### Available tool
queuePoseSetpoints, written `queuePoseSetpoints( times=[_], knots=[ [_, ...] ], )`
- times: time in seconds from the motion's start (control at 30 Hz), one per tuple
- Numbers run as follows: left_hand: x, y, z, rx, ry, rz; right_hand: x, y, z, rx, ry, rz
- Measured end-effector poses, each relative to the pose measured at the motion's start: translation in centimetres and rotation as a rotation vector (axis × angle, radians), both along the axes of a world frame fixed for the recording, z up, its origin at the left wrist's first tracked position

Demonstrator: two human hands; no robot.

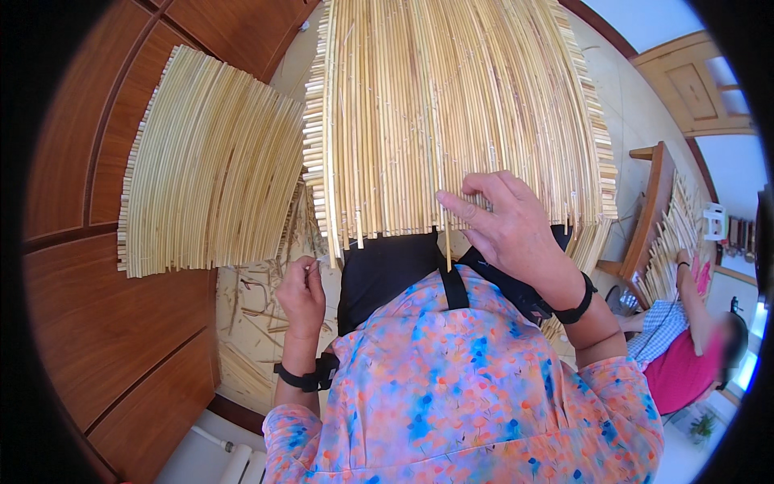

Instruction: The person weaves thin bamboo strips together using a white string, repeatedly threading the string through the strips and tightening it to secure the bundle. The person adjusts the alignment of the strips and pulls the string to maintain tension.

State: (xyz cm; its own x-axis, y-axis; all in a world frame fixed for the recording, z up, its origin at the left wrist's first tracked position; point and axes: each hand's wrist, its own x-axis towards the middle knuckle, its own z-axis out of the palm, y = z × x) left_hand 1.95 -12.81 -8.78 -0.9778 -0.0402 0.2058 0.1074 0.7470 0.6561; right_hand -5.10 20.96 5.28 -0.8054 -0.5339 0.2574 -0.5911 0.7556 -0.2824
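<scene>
A large mat of straight, pale-yellow reed stalks (451, 105) spreads in front of me, its near edge over my lap. One reed stalk (448, 250) sticks out below that edge toward me. Over the mat's near part is my right hand (508, 230), forefinger stretched out at the reeds and the other fingers partly bent; I see nothing gripped in it. My left hand (301, 297) is closed in a pinch just off the mat's near left corner. A tiny whitish bit shows at its fingertips, too small to name.
A second reed mat (210, 161) leans on the brown wooden cabinet (121, 323) at left. Broken reed scraps (250, 306) litter the floor. At right, another person (685, 355) reaches toward more reeds (673, 234) beside a wooden bench (649, 214).
</scene>
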Motion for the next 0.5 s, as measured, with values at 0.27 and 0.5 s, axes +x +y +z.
queuePoseSetpoints(
  times=[0.27, 0.5],
  knots=[
    [-0.33, -0.07, -0.51, -0.026, 0.005, 0.033, 0.02, 0.12, -0.20, -0.007, 0.014, 0.015],
    [-0.44, 0.08, -0.75, 0.027, -0.046, 0.062, 0.10, 0.24, -0.42, -0.020, 0.037, 0.009]
  ],
)
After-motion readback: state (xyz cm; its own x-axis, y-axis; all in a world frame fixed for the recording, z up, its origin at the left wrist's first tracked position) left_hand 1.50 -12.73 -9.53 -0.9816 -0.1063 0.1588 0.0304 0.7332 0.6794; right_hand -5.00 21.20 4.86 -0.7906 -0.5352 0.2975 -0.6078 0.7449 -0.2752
